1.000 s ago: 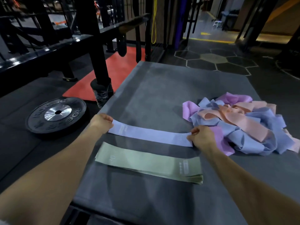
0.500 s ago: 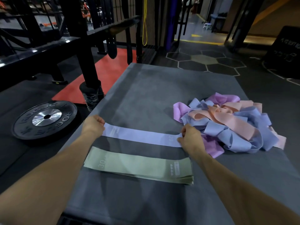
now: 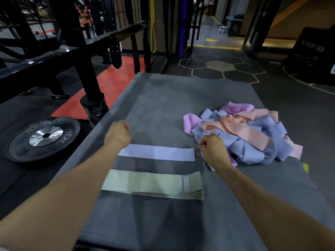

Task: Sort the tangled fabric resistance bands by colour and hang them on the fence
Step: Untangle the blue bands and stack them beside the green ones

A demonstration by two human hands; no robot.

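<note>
A big grey mat (image 3: 163,98) lies flat and fills the middle of the view. Everything else is told from this mat.

Off the mat's left side stands a black metal rack (image 3: 76,57), and a round black weight plate (image 3: 43,137) lies flat on the floor there too. An orange floor mat (image 3: 116,84) lies past the mat's left edge, farther away.

On the right part of the mat sits a messy pile of bands (image 3: 252,136), with blue, peach and purple ones all mixed up and looped through each other.

Near the front of the mat lies a neat green stack of bands (image 3: 154,184), flat and straight. Just behind it, a bit apart, lies one light purple band (image 3: 157,152), flat and stretched out sideways, with a small number near its right end.

The left hand (image 3: 117,135) is over the mat at the left end of the light purple band. Its fingers are curled in, and I cannot tell if they hold anything. The right hand (image 3: 213,151) is at the right end of that band, beside the messy pile. Its fingers are curled close together, and nothing shows between them.
</note>
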